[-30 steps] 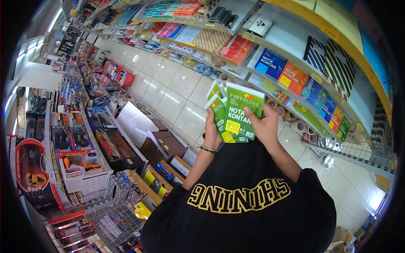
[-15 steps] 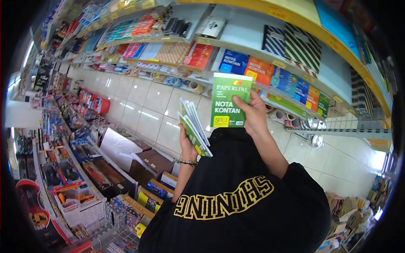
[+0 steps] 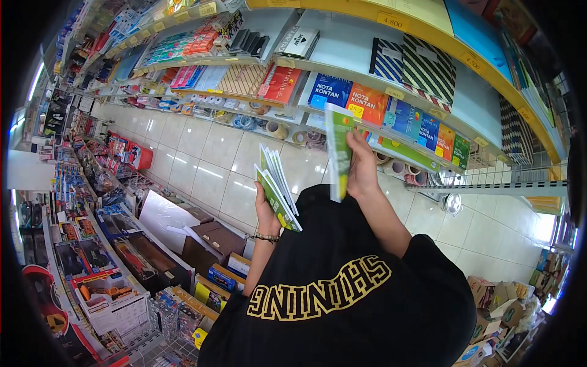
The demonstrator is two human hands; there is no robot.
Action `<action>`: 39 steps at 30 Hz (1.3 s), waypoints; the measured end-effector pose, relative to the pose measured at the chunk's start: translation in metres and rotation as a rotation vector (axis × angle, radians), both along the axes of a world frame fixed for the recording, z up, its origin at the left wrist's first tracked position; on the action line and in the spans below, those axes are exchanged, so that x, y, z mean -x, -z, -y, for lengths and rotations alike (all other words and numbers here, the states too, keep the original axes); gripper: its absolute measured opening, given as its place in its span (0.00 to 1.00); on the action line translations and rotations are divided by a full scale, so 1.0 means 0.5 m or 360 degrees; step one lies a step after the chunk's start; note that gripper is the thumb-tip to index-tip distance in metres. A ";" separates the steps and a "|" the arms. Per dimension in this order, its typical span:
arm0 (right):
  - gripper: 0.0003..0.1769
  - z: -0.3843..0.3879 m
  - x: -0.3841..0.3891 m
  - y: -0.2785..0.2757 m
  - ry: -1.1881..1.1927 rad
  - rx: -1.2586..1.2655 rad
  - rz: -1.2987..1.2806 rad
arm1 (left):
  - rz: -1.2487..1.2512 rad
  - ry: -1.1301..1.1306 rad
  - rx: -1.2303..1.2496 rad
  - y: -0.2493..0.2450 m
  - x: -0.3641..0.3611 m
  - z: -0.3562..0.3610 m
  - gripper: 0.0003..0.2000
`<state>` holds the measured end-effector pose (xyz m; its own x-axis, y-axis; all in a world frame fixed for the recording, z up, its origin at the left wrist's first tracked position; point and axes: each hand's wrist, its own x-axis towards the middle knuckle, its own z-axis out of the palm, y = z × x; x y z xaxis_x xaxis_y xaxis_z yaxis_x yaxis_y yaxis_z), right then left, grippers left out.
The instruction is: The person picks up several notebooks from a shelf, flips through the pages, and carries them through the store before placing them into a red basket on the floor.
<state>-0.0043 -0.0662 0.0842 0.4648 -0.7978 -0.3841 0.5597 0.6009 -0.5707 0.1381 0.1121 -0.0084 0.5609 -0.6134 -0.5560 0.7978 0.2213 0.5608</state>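
Note:
Fanned out in my left hand (image 3: 266, 211) are several thin green and white pads (image 3: 278, 189), their edges spread at the top. A bracelet shows on that wrist. My right hand (image 3: 362, 165) grips one green pad (image 3: 340, 147) between thumb and fingers; it stands upright, turned nearly edge-on, so its white side shows. The two hands are apart, in front of the black shirt with gold lettering. Beyond my right hand, a shelf holds blue NOTA KONTAN pads (image 3: 329, 92), orange ones (image 3: 367, 103) and a green one (image 3: 460, 153).
Striped notebooks (image 3: 428, 70) lie on the shelf above, under a yellow shelf edge (image 3: 422, 38) with price tags. Tape rolls (image 3: 276, 129) sit lower down. Boxed goods (image 3: 110, 293) fill the left side. Cardboard boxes (image 3: 498, 306) stand at the lower right, on the tiled floor (image 3: 211, 150).
The pad in my right hand has turned from facing me to nearly edge-on and shifted slightly. My left hand still holds its fanned pads. The view has moved a little.

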 end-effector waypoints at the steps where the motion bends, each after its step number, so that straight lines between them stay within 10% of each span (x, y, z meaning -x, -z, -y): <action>1: 0.28 0.024 0.033 0.040 -0.0616 0.0122 0.0895 | -0.0023 0.0007 0.0015 0.001 -0.001 -0.001 0.31; 7: 0.35 0.014 0.018 0.084 -0.1057 -0.0220 0.1780 | -0.0057 0.0171 0.0268 0.020 -0.017 -0.026 0.29; 20: 0.31 0.000 0.006 0.104 -0.1220 -0.0322 0.1784 | -0.0053 0.0098 0.0164 0.026 -0.010 -0.023 0.30; 25: 0.22 0.013 -0.004 0.119 -0.1066 -0.0041 0.1308 | -0.0099 0.0170 0.0363 0.026 -0.009 -0.022 0.27; 27: 0.13 -0.016 -0.032 0.080 -0.0224 -0.0069 -0.0271 | -0.0058 0.0068 0.0072 0.022 -0.001 -0.012 0.34; 39: 0.10 -0.057 -0.031 0.110 -0.0463 0.1291 -0.0820 | -0.0098 0.0104 0.0446 0.005 0.000 -0.023 0.26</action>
<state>0.0113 -0.0377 0.0292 0.6137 -0.7894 0.0159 0.0223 -0.0028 -0.9997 0.1380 0.1234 -0.0108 0.4856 -0.7816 -0.3915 0.8461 0.3077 0.4353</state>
